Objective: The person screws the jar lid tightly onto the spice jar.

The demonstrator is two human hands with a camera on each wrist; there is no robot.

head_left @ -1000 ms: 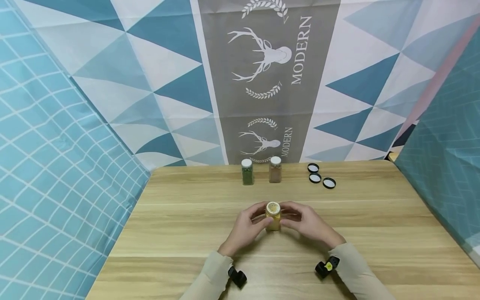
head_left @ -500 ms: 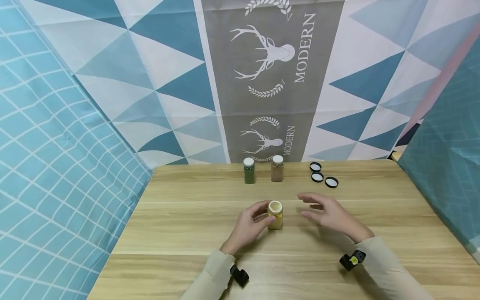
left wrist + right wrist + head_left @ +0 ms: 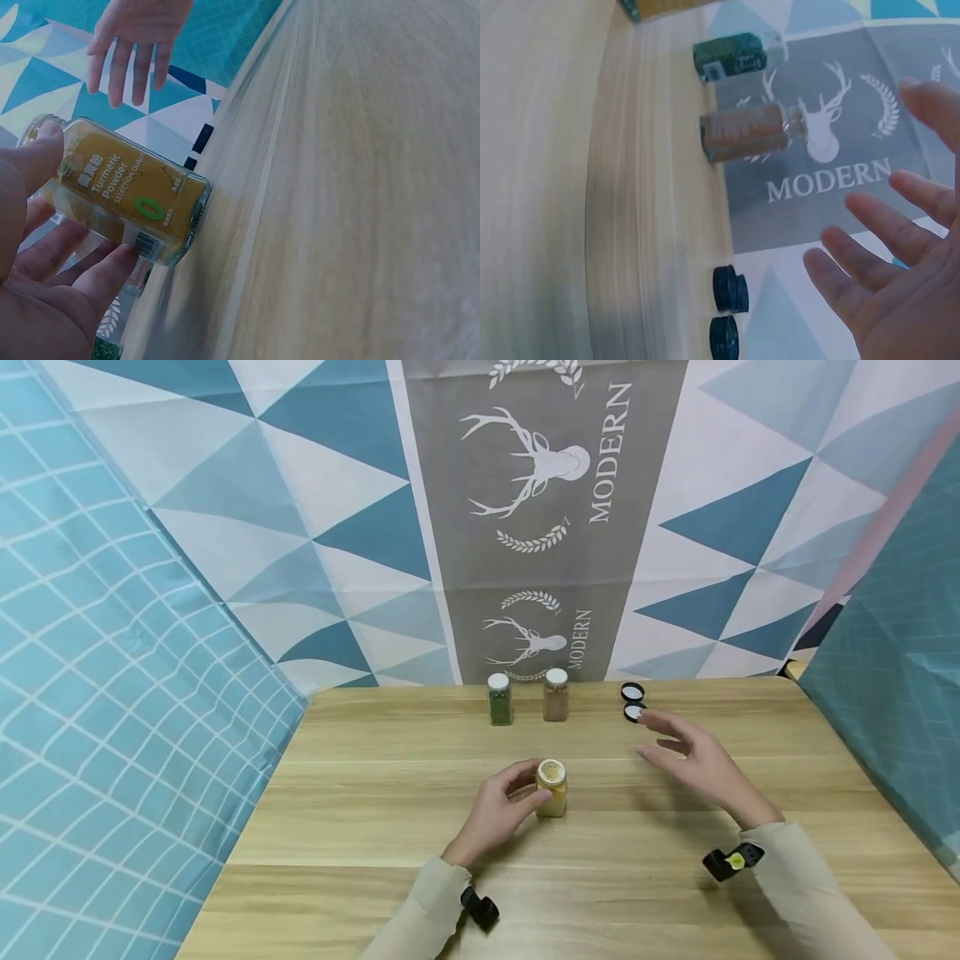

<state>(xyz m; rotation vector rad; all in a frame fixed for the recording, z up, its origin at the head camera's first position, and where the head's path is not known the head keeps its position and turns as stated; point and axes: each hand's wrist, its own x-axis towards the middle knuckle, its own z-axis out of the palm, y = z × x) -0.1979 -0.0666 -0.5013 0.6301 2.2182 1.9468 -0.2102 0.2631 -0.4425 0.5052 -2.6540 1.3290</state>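
Note:
My left hand (image 3: 498, 810) grips a square glass jar of turmeric powder (image 3: 553, 799), thumb on the near side and fingers behind. The jar stands upright on the table, its pale top facing up without a black lid. In the left wrist view its label (image 3: 120, 180) reads "Turmeric Powder". My right hand (image 3: 697, 764) hangs over the table to the right, fingers spread and holding nothing. Just beyond its fingertips lie black lids with white insides, one lid (image 3: 632, 692) behind another lid (image 3: 632, 712). A third lid (image 3: 724, 337) shows in the right wrist view; the hand hides it in the head view.
At the back of the wooden table (image 3: 360, 827) stand a jar of green herbs (image 3: 499, 702) and a jar of brown powder (image 3: 556, 697), both with white tops. Patterned cloth (image 3: 345, 502) hangs close behind the table, and blue cloth (image 3: 97, 693) runs along the left.
My right hand has let go of the turmeric jar and moved right and away from me toward the black lids, its fingers opening. The left hand keeps hold of the jar.

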